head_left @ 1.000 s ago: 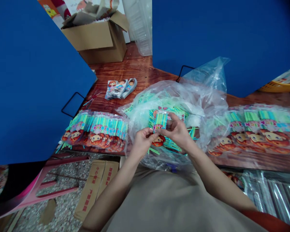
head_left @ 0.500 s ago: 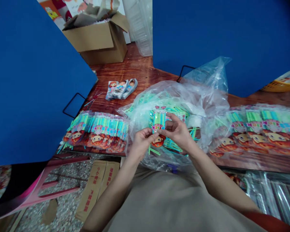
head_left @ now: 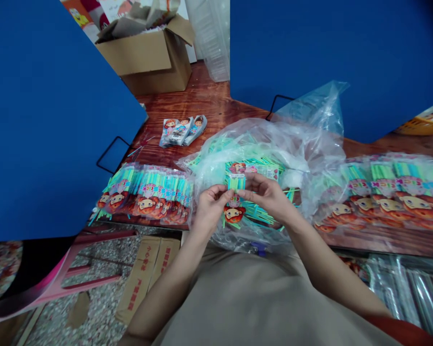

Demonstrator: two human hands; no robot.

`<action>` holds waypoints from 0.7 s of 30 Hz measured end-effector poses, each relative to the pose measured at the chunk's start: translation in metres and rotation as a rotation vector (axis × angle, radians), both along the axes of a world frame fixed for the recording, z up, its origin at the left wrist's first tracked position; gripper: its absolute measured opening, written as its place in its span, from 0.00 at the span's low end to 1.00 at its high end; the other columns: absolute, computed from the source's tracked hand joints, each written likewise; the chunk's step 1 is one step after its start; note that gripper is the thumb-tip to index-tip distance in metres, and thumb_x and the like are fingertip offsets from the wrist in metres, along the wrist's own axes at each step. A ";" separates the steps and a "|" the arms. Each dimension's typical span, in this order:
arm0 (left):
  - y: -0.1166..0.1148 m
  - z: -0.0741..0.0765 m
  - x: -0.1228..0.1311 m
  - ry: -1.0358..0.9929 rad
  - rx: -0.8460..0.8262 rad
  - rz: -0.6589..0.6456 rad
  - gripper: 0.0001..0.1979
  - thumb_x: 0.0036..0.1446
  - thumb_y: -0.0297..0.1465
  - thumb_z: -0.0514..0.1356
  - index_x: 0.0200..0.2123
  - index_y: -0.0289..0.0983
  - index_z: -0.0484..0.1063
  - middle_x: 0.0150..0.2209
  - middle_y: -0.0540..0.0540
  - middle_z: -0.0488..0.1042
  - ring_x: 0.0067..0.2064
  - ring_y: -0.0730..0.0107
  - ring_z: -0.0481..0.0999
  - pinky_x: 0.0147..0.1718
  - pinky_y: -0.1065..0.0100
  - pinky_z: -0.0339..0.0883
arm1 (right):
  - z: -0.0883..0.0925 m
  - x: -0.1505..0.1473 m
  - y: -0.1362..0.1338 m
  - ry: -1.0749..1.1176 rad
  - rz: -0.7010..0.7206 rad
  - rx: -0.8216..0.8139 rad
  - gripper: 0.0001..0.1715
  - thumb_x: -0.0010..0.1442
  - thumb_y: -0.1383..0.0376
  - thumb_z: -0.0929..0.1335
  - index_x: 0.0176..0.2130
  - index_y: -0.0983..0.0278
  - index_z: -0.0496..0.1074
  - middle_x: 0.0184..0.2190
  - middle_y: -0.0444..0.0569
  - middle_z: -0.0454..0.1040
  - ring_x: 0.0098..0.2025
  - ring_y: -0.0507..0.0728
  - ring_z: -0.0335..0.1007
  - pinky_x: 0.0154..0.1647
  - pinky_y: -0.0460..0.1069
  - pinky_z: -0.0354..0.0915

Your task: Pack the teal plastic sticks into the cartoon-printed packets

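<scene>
Between my two hands is a small clear packet point(head_left: 234, 215) of green and blue sticks, with a red-haired cartoon face at its lower end. My left hand point(head_left: 213, 204) pinches its left edge between thumb and fingers. On the other edge, my right hand point(head_left: 266, 194) grips it the same way, fingers covering part of the packet. Below and behind it, loose green and blue sticks point(head_left: 261, 215) lie in a large, opened clear plastic bag point(head_left: 234, 132). Another printed packet or card point(head_left: 270, 170) lies on the sticks, partly behind my right hand.
Rows of filled packets lie on the wooden table point(head_left: 216, 103), left point(head_left: 153, 192) and right point(head_left: 389, 190). Small cartoon cards point(head_left: 182, 129) sit farther back, near a cardboard box point(head_left: 147, 60). Blue panels point(head_left: 50, 120) stand on both sides. A pink stool point(head_left: 90, 254) is below left.
The upper part of the packet has folded or tilted, so its top now sits lower between my hands. My right fingers have closed in along its upper edge. The view has shifted slightly.
</scene>
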State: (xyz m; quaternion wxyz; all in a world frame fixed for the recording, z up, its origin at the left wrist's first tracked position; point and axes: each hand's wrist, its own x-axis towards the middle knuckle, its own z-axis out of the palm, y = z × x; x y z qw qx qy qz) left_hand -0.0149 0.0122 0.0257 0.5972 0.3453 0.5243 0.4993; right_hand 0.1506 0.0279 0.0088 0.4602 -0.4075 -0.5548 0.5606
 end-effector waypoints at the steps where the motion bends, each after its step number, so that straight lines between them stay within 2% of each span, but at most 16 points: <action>1: -0.001 -0.001 0.000 0.003 0.005 -0.004 0.15 0.40 0.36 0.74 0.27 0.34 0.76 0.25 0.53 0.73 0.28 0.76 0.67 0.31 0.72 0.61 | 0.000 0.000 0.001 0.036 -0.033 -0.011 0.22 0.52 0.53 0.77 0.41 0.62 0.72 0.27 0.40 0.70 0.29 0.50 0.68 0.32 0.48 0.68; 5: -0.003 0.002 0.000 -0.033 -0.015 -0.062 0.15 0.41 0.37 0.74 0.28 0.34 0.76 0.27 0.52 0.75 0.28 0.77 0.69 0.32 0.72 0.63 | 0.002 -0.001 0.002 0.146 -0.091 -0.072 0.22 0.48 0.55 0.78 0.38 0.62 0.72 0.25 0.38 0.67 0.26 0.49 0.65 0.29 0.46 0.67; 8: -0.005 0.008 -0.002 -0.086 -0.063 -0.121 0.17 0.41 0.38 0.74 0.28 0.35 0.74 0.25 0.53 0.74 0.26 0.77 0.69 0.30 0.72 0.63 | 0.009 0.000 0.002 0.148 -0.138 -0.055 0.22 0.54 0.53 0.76 0.44 0.59 0.73 0.28 0.41 0.71 0.28 0.50 0.67 0.28 0.46 0.68; 11: -0.006 0.011 -0.005 -0.077 -0.090 -0.184 0.18 0.42 0.40 0.74 0.27 0.36 0.72 0.23 0.54 0.71 0.24 0.77 0.67 0.27 0.73 0.62 | 0.017 0.004 0.002 0.070 -0.185 0.000 0.20 0.59 0.52 0.72 0.47 0.58 0.74 0.33 0.44 0.76 0.32 0.52 0.71 0.31 0.47 0.69; 16: -0.007 0.009 -0.009 -0.034 -0.092 -0.235 0.18 0.41 0.40 0.74 0.28 0.36 0.72 0.24 0.54 0.70 0.25 0.77 0.68 0.27 0.73 0.62 | 0.020 0.012 0.003 -0.160 -0.155 0.159 0.14 0.63 0.54 0.70 0.42 0.60 0.76 0.38 0.47 0.79 0.39 0.55 0.74 0.41 0.50 0.69; 21: -0.006 0.005 -0.011 0.017 -0.070 -0.225 0.17 0.41 0.39 0.74 0.29 0.35 0.73 0.25 0.54 0.70 0.27 0.77 0.67 0.30 0.72 0.61 | 0.016 0.016 0.001 -0.265 -0.147 0.236 0.15 0.62 0.54 0.71 0.44 0.61 0.77 0.39 0.49 0.80 0.39 0.56 0.76 0.37 0.49 0.71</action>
